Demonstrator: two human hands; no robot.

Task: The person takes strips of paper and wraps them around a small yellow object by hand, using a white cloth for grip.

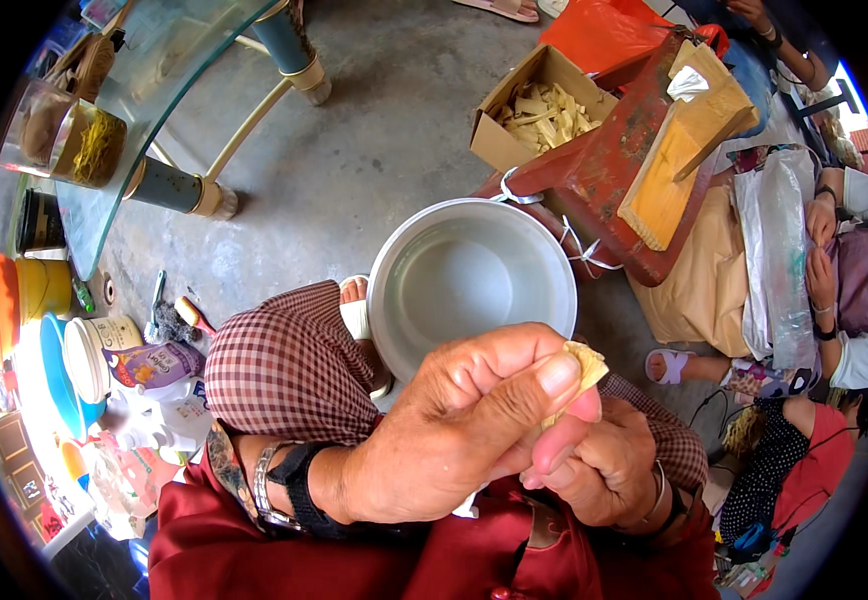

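My left hand [464,415] is closed, pinching a small pale yellow, folded-looking piece [590,366] between thumb and forefinger. I cannot tell what the piece is made of. Just to its right and below, my right hand [604,460] is curled, its fingertips pressed close under the left thumb. Whatever the right fingers grip is hidden. Beyond both hands, a wide round silver metal basin [474,275] stands on the floor, with nothing visible inside.
A cardboard box [502,145] of pale yellow pieces stands beside a red stool [594,195] bearing a wooden block [659,190]. A glass table [194,60] is far left; buckets [84,355] and bottles [159,365] stand at left. Other people's hands [820,250] are at right.
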